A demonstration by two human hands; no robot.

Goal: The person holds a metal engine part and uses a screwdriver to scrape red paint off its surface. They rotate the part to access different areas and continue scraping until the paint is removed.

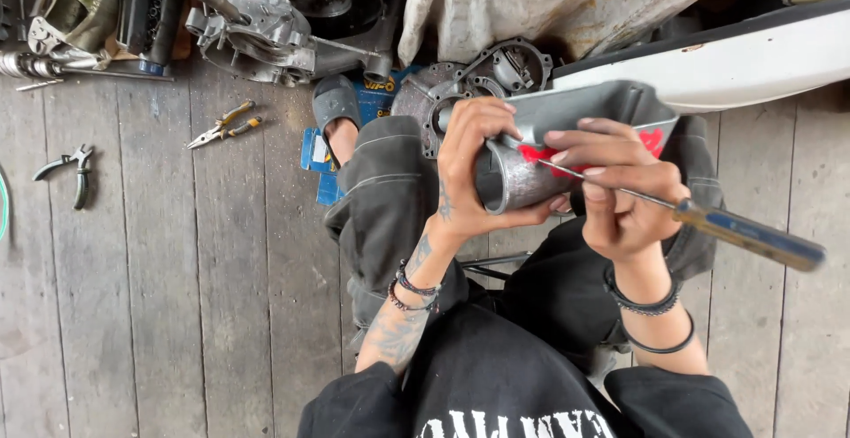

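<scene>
I sit over a wooden plank floor and hold a silver metal casing (591,106) with red markings above my lap. My left hand (469,168) grips the casing's round open end, thumb beneath and fingers over the top. My right hand (620,194) holds a screwdriver (748,234) with a dark blue handle that sticks out to the right. Its thin shaft points left, and the tip rests on the casing near the red marking.
Yellow-handled pliers (223,125) and dark pliers (69,168) lie on the planks at left. Engine parts (266,26) crowd the top left. A round metal cover (496,75) sits behind the casing. A white panel (735,62) runs along the top right, under a cloth (531,0).
</scene>
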